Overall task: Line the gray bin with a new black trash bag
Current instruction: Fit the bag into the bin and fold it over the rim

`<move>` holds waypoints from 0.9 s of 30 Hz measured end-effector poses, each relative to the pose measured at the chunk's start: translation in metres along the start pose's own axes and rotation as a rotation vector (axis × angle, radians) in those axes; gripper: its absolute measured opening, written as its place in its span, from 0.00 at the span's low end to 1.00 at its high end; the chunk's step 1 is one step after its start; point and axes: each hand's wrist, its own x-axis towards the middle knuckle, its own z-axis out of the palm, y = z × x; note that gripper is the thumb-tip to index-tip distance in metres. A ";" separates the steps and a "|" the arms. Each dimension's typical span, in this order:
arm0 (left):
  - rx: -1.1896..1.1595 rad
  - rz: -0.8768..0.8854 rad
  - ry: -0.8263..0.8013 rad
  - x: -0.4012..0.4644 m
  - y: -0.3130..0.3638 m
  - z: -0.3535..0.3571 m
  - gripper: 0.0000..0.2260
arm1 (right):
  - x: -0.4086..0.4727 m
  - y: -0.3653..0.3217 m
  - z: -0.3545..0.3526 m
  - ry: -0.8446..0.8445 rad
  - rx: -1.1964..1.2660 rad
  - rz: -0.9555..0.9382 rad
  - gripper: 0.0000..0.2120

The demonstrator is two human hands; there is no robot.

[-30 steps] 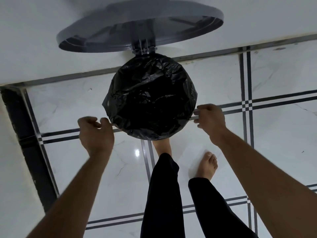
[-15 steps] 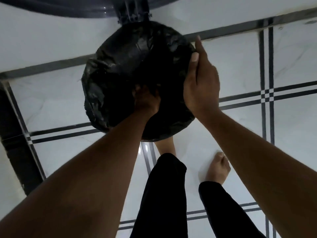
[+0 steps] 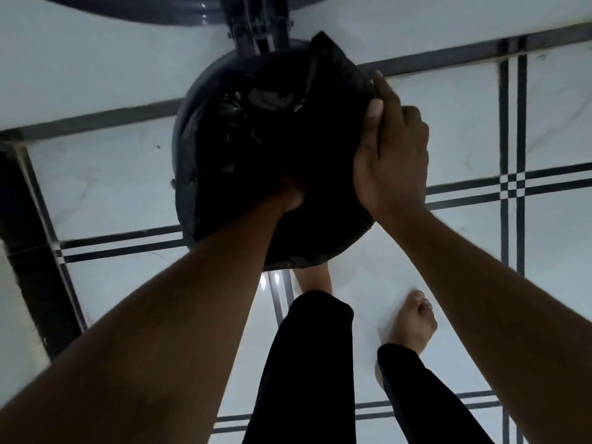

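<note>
We look down past black trouser legs (image 3: 307, 373) and a bare foot (image 3: 415, 322) on a white tiled floor (image 3: 448, 315) crossed by dark lines. Both forearms reach forward. Our left hand (image 3: 288, 193) is plunged into the black trash bag (image 3: 272, 139); its fingers are swallowed by the dark plastic, so we cannot tell their state. Our right hand (image 3: 389, 149) lies against the bag's right edge, thumb pinching the plastic against the fingers. The bag fills the gray bin (image 3: 179, 136), whose rim shows only on the left. Beyond, the raised lid (image 3: 160, 8) and its hinge are cut off at the top edge.
</note>
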 end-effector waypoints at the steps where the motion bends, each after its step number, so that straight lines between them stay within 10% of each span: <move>1: -0.025 0.010 0.017 -0.016 0.006 -0.007 0.20 | 0.000 -0.003 -0.006 -0.031 -0.073 0.015 0.25; 8: -0.184 0.474 0.617 -0.140 -0.001 -0.030 0.20 | 0.004 -0.026 -0.049 -0.298 -0.303 0.078 0.28; 12: -0.012 0.398 0.897 -0.145 -0.016 -0.048 0.28 | -0.003 -0.043 -0.060 -0.278 -0.259 0.010 0.29; 27: -0.721 -0.163 0.255 -0.052 -0.046 -0.159 0.36 | 0.003 -0.052 -0.038 -0.338 -0.064 0.068 0.35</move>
